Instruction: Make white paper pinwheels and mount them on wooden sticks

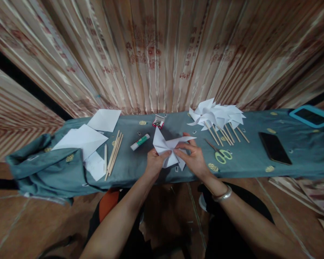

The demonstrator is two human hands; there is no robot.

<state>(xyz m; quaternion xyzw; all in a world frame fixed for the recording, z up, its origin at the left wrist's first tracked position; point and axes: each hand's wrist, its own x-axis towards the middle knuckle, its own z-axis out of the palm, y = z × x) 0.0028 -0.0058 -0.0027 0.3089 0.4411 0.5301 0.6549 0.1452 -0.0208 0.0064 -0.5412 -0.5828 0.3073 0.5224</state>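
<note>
A white paper pinwheel (167, 144) without a stick is held over the front middle of the table, its blades folded toward the centre. My left hand (156, 162) grips its left side, thumb pressed near the centre. On the right side, my right hand (193, 158) pinches the paper with thumb and fingers near the middle. Just behind the pinwheel stands a small open box (158, 122) of metal pins. A glue stick (140, 142) lies left of my hands, and scissors (220, 154) with green handles lie to the right.
Several finished pinwheels (218, 113) on wooden sticks lie at the back right. Loose wooden sticks (114, 155), a white pencil-like rod (105, 158) and white paper sheets (82, 140) are at left. A black phone (274, 148) and a blue-framed tablet (311, 116) rest at right. A curtain (151, 54) hangs behind.
</note>
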